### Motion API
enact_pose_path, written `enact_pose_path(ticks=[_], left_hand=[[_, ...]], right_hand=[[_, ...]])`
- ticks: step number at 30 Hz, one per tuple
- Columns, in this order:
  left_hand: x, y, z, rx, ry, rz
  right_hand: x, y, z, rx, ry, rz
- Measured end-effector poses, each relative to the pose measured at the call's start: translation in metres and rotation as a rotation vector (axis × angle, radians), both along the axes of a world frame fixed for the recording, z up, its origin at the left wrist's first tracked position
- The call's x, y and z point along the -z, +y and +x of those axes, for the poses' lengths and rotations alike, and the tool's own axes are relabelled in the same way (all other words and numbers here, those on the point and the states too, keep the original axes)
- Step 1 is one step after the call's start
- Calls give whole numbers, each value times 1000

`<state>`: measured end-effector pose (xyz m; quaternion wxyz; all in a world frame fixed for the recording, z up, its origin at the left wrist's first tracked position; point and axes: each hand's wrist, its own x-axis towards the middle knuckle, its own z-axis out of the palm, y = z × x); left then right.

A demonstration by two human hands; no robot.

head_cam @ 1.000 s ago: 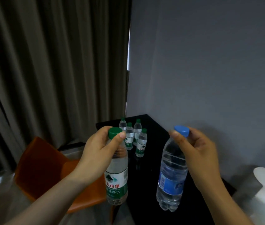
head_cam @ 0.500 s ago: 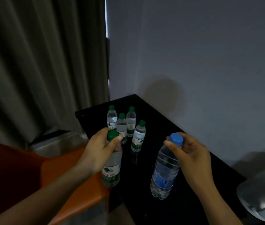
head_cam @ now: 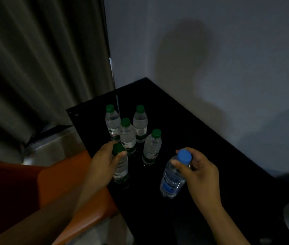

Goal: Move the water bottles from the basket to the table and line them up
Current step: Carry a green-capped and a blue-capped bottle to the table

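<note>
While each hand pinches a bottle at the neck, just under its cap, both hang low in mid-frame: the left hand (head_cam: 103, 162) holds the green bottle (head_cam: 122, 167) upright, the right hand (head_cam: 200, 172) the blue bottle (head_cam: 172, 181) tilted, over the table (head_cam: 219, 156). Four bottles (head_cam: 127, 137) stand just above. Full, they should feel weighty, thin-walled and slick; the neck seems the safest hold.
</note>
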<state>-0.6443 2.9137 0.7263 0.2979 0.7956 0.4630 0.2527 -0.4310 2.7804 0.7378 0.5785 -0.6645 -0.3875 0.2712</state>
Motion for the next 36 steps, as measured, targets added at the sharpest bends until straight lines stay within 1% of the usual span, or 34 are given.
enact_pose_path(ticks=[5,13,17,21,25,27,32,36], left_hand=[[22,34,4,-30,50,-13],[26,76,2,42,57,-51],[27,84,-1,48,52,-49],[28,89,2,85,97,-69],[28,89,10,105,127,-86],[28,90,11,116,114,-92],[31,91,9,93,117,-60],[35,92,10,77,116,-58]], right_hand=[[11,11,2,-16,-24,-67],[18,30,-7,-18,-25,-167],[24,37,-15,-20,-29,-189],[27,45,-27,-45,-75,-191],[34,56,-39,-45,-75,-255],[39,61,-44,-46,-67,-273],[48,72,-55,-45,-92,-296],[51,82,-62,-11,-80,-266]])
